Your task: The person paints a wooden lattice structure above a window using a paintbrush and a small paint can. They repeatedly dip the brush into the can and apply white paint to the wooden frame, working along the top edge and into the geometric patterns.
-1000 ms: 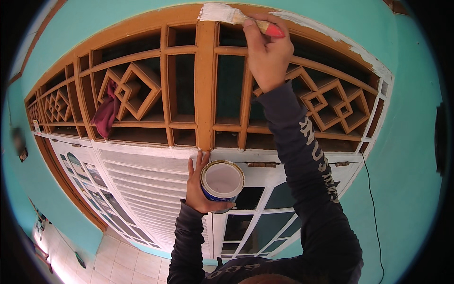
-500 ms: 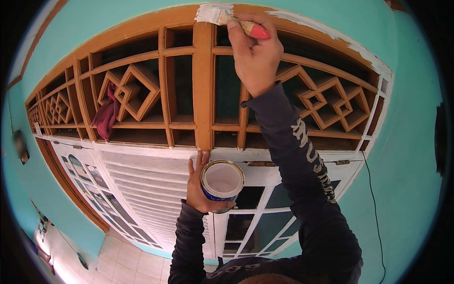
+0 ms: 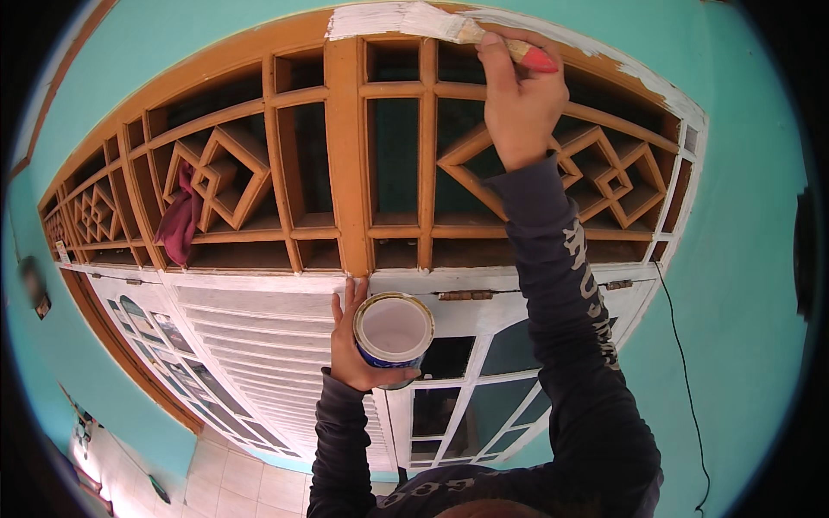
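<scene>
In my right hand [image 3: 528, 108] is a paintbrush [image 3: 471, 33], gripped by its pale handle with a pinkish-red end. Its bristles, loaded with white, press on the top rail [image 3: 294, 36] of an orange-brown wooden lattice frame. A wet white stretch [image 3: 380, 19] covers the rail to the left of the bristles. My left hand [image 3: 352, 345] is closed around an open paint can [image 3: 394, 330], with its fingertips against the white lower frame. The can has a blue label, a white-smeared rim and whitish paint inside.
A maroon cloth [image 3: 180, 216] hangs from the lattice at left. Below are white louvred shutters [image 3: 259, 337] and glass-paned panels [image 3: 492, 371] with a rusty hinge [image 3: 466, 295]. Turquoise wall [image 3: 743, 259] surrounds the frame, and a black cable [image 3: 682, 371] hangs at right. Tiled floor [image 3: 233, 475] shows lower left.
The brush has moved right along the top rail, and the white stretch there is longer. The view has shifted slightly. My left hand keeps its hold on the paint can.
</scene>
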`<control>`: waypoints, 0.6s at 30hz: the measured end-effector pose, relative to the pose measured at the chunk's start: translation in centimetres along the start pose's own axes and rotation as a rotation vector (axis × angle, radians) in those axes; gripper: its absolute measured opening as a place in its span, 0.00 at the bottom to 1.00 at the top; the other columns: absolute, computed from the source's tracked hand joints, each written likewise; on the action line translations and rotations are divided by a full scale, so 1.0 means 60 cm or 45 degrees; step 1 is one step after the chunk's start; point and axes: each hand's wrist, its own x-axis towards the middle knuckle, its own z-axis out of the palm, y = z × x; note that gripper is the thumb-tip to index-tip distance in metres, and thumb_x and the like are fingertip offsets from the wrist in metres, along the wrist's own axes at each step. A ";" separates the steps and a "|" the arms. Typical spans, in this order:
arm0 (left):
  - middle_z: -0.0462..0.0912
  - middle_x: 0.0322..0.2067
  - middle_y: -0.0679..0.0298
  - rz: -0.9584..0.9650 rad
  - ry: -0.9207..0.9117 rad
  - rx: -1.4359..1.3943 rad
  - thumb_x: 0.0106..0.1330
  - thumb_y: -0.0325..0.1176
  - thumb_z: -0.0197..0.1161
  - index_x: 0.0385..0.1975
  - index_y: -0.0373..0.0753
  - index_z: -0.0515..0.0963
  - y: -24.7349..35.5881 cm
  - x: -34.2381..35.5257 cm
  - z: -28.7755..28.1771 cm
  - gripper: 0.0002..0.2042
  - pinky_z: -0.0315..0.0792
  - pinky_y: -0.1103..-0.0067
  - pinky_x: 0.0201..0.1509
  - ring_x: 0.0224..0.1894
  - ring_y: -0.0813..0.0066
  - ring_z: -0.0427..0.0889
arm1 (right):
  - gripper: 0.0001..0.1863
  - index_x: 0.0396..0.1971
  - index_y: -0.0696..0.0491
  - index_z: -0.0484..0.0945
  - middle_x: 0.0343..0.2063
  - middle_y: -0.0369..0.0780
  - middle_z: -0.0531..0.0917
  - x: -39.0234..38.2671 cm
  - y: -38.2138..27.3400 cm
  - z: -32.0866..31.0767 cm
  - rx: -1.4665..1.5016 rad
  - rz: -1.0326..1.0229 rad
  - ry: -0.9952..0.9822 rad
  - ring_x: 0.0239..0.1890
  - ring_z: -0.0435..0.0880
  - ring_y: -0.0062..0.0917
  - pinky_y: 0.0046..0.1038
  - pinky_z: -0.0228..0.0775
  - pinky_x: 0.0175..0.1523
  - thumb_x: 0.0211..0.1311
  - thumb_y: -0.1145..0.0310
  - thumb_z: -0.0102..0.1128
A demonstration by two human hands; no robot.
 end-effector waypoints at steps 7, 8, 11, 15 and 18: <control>0.63 0.71 0.41 0.009 0.003 0.052 0.25 0.61 0.84 0.64 0.31 0.70 0.001 -0.001 0.001 0.61 0.28 0.54 0.80 0.79 0.45 0.48 | 0.10 0.42 0.58 0.78 0.31 0.36 0.86 -0.010 -0.024 0.016 0.311 0.024 0.038 0.32 0.83 0.16 0.21 0.77 0.39 0.65 0.71 0.68; 0.63 0.71 0.41 0.016 -0.002 0.052 0.25 0.61 0.84 0.64 0.31 0.70 0.001 0.000 0.004 0.61 0.28 0.54 0.80 0.79 0.45 0.48 | 0.11 0.40 0.58 0.79 0.28 0.34 0.85 -0.013 -0.029 0.032 0.352 -0.015 0.008 0.29 0.81 0.12 0.20 0.74 0.35 0.64 0.69 0.69; 0.63 0.71 0.41 -0.007 -0.008 0.070 0.25 0.61 0.84 0.64 0.31 0.70 0.001 0.000 0.002 0.61 0.28 0.54 0.80 0.79 0.45 0.48 | 0.11 0.41 0.58 0.78 0.28 0.37 0.86 -0.027 -0.028 0.096 0.290 -0.127 -0.030 0.26 0.83 0.18 0.23 0.76 0.33 0.63 0.70 0.69; 0.63 0.71 0.41 -0.005 -0.010 0.033 0.25 0.61 0.84 0.64 0.31 0.69 0.002 0.001 0.006 0.61 0.28 0.54 0.80 0.79 0.45 0.48 | 0.11 0.40 0.58 0.80 0.27 0.40 0.87 -0.018 -0.023 0.083 0.170 -0.091 -0.025 0.27 0.86 0.22 0.23 0.77 0.35 0.62 0.70 0.69; 0.63 0.71 0.41 0.002 0.010 0.003 0.25 0.61 0.84 0.64 0.30 0.70 0.002 0.001 0.006 0.61 0.27 0.53 0.80 0.79 0.44 0.48 | 0.10 0.38 0.59 0.80 0.26 0.38 0.86 -0.003 -0.002 0.052 0.162 -0.045 0.030 0.27 0.85 0.18 0.22 0.76 0.35 0.63 0.69 0.69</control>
